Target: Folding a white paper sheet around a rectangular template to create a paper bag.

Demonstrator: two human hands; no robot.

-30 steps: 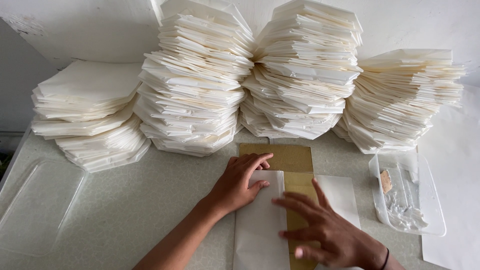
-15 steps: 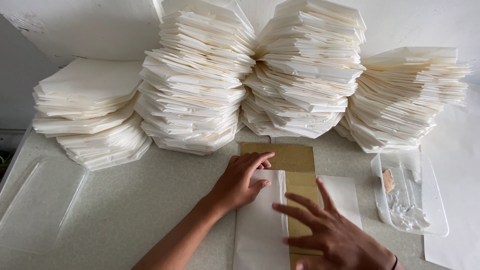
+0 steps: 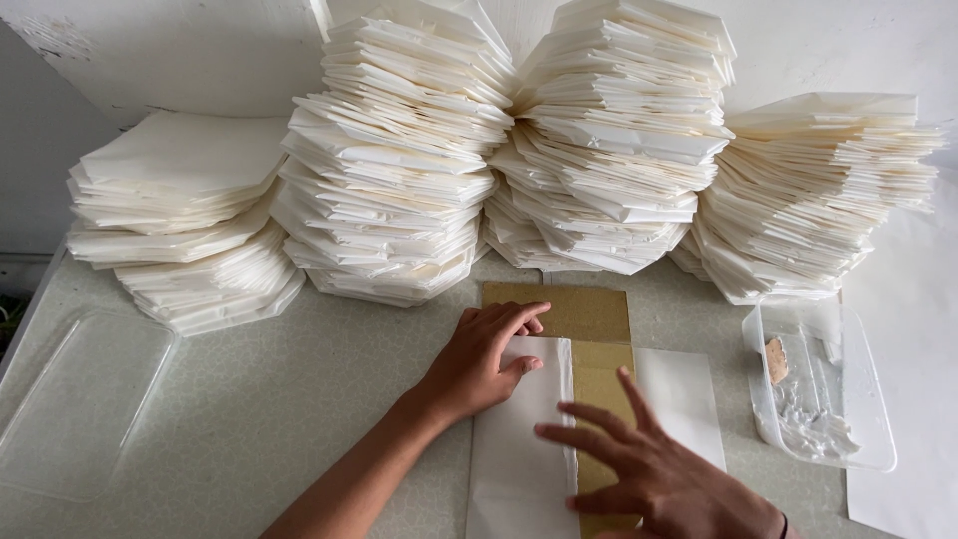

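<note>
My left hand [image 3: 484,364] lies flat on the upper left part of a white paper sheet [image 3: 524,449], pressing it down, fingers pointing toward the far side. Under the sheet is a brown cardboard piece [image 3: 589,314], its top and a middle strip showing. My right hand [image 3: 654,479] hovers with fingers spread over the cardboard strip and the folded paper edge, near the bottom of the view. Another flap of white paper [image 3: 684,399] lies to the right of the strip. Neither hand grips anything.
Four tall stacks of folded white paper pieces [image 3: 399,170] line the back wall. A clear plastic tray [image 3: 823,394] with white paste and a small brown piece sits at the right. A clear plastic lid [image 3: 75,399] lies at the left on the speckled table [image 3: 289,399].
My right hand has slid a little toward the near edge along the cardboard strip, fingers spreading. My left hand stays pressed on the sheet.
</note>
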